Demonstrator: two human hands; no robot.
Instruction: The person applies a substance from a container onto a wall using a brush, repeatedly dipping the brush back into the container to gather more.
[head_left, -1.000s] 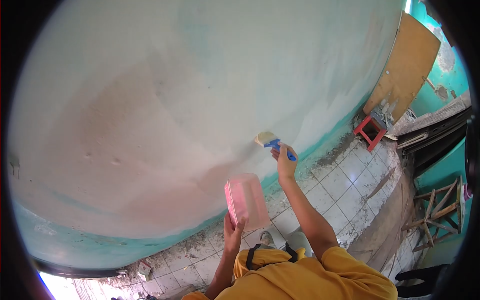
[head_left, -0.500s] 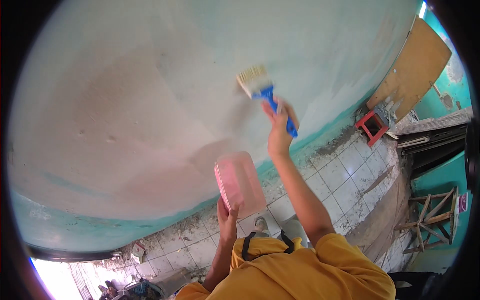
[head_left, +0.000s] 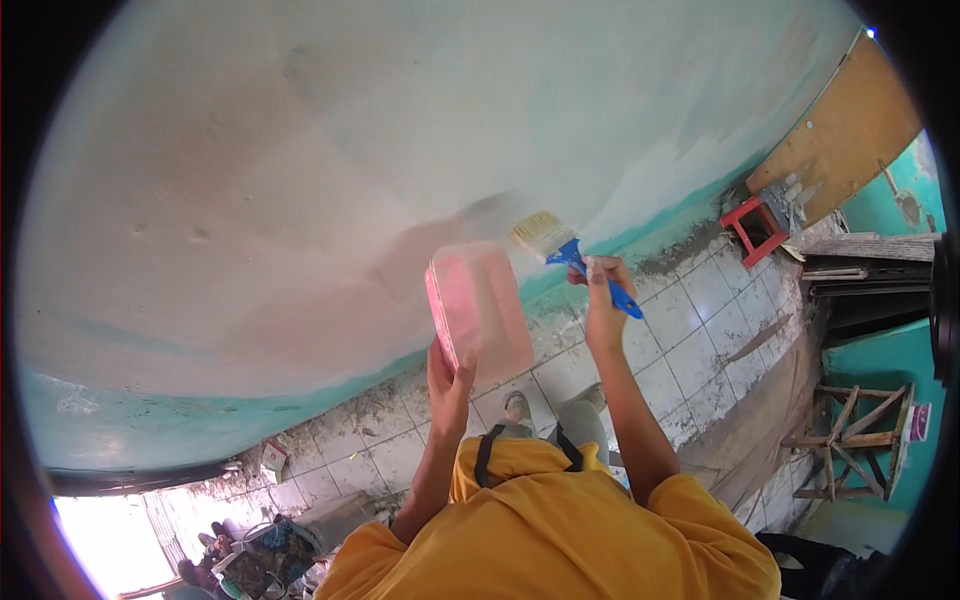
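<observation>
A blue-handled paintbrush [head_left: 545, 237] with pale bristles is in my right hand [head_left: 606, 290], its fingers wrapped round the handle. The bristle end points up and left, in front of the lower wall; whether it touches cannot be told. My left hand [head_left: 450, 382] grips the lower left edge of a pink plastic tub [head_left: 478, 310], which is tilted so its inside shows, with pale liquid in it. Before both hands rises a large wall [head_left: 330, 150], whitish with bare brownish patches and a turquoise strip along its foot.
A red stool [head_left: 752, 232] stands by the wall at the right, near a brown board [head_left: 850, 120]. A wooden trestle [head_left: 850, 440] is farther right. Dusty tiles [head_left: 660, 300] cover the floor, and a cluttered pile [head_left: 265, 560] lies at lower left.
My right hand has come down and to the right with the paintbrush. The pink tub in my left hand now sits higher in view, nearer the brush.
</observation>
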